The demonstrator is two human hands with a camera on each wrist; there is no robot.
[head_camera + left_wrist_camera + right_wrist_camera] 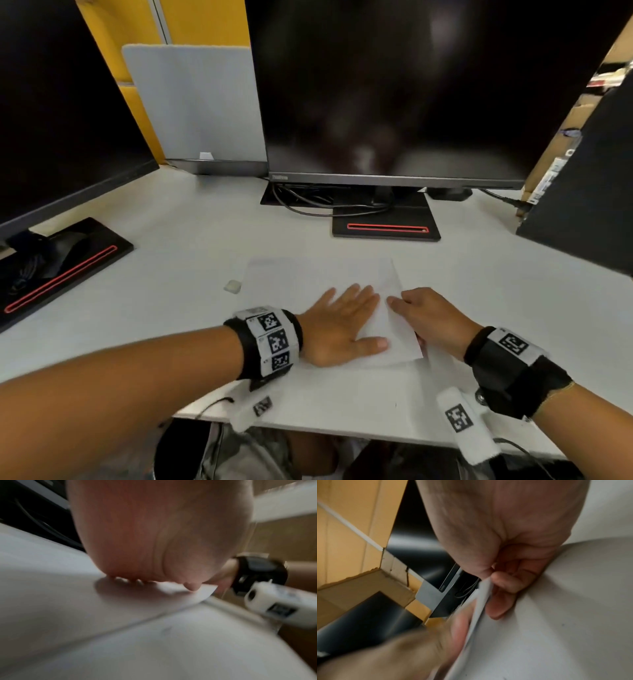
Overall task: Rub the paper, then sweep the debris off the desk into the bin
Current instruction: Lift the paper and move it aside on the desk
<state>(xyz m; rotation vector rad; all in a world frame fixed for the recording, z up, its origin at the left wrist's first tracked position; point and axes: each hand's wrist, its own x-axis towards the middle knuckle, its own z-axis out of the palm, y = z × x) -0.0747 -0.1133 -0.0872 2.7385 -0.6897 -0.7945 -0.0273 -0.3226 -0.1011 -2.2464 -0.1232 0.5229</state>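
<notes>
A small "ThinkVision" brand mark, blurred and barely legible, is showing on the lower left bezel of the middle monitor (394, 102). Nothing else is reading clearly.

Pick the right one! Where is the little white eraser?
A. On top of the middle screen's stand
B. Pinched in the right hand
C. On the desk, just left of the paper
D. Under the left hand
C: in the head view the eraser lies by itself on the desk, just off the left edge of the paper, with no hand touching it.
</notes>
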